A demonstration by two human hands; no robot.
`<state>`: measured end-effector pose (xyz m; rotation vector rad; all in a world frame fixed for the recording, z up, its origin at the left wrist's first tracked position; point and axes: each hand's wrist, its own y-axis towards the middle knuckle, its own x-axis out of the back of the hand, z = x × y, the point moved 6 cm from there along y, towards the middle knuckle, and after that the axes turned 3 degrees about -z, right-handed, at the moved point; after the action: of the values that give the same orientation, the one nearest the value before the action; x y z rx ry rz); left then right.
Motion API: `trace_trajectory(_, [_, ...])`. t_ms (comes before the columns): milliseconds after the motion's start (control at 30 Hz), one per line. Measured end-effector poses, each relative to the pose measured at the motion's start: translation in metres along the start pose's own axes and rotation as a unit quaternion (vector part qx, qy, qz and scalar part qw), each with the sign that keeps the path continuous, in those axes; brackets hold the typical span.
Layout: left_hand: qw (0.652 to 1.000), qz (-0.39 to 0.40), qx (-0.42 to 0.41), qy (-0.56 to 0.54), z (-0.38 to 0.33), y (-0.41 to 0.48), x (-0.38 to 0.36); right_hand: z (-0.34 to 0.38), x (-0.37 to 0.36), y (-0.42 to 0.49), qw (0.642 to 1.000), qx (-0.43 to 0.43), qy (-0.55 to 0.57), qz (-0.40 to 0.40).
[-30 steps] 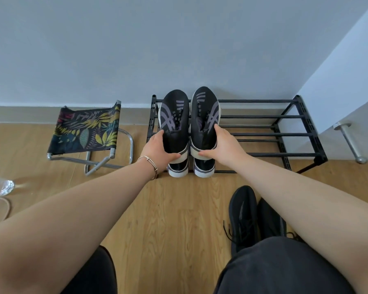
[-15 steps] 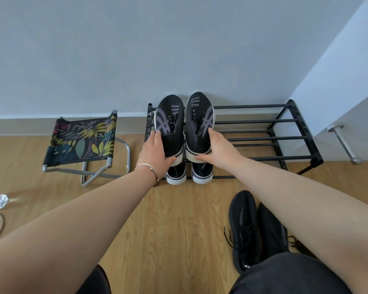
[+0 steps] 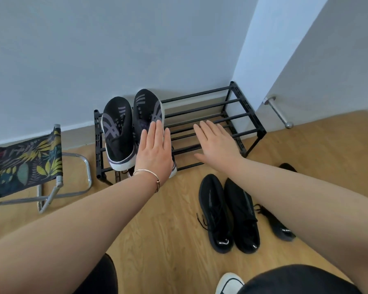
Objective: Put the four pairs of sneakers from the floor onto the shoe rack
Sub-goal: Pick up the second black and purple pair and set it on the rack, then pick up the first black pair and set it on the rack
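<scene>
A black pair of sneakers with grey stripes (image 3: 120, 132) stands on the left end of the top tier of the black shoe rack (image 3: 212, 107). A second pair sits on the tier below it; only its white heels (image 3: 174, 169) peek out. My left hand (image 3: 154, 150) is flat and open over the heel of the right striped shoe. My right hand (image 3: 216, 143) hovers open above the bare rails. An all-black pair of sneakers (image 3: 229, 213) lies on the wooden floor in front of the rack. Another dark shoe (image 3: 278, 225) shows partly under my right forearm.
A folding stool with a leaf-print seat (image 3: 23, 166) stands left of the rack. A white shoe toe (image 3: 228, 283) shows at the bottom edge by my knee. A metal door stop (image 3: 278, 112) juts from the wall on the right. The rack stands against a grey wall.
Both hands have let go of the striped pair, which now rests on the top tier. My hands have opened and shifted right, and the view has swung right and down.
</scene>
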<state>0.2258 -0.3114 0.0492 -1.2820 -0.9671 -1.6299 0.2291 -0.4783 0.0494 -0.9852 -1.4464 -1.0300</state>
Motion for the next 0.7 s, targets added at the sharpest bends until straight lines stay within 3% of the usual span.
trace_trajectory(200, [0.999, 0.023, -0.042, -0.003, -0.06, 0.014, -0.015, -0.047, -0.011, -0.049, 1.0, -0.021, -0.012, 0.007])
trace_trajectory(567, [0.987, 0.156, -0.027, -0.034, -0.171, -0.017, -0.088, -0.095, -0.109, -0.174, 0.978, -0.141, 0.035, 0.151])
trace_trajectory(700, [0.973, 0.225, 0.017, -0.056, -0.193, -0.036, -0.121, -0.089, -0.145, -0.205, 0.96, -0.197, 0.077, 0.183])
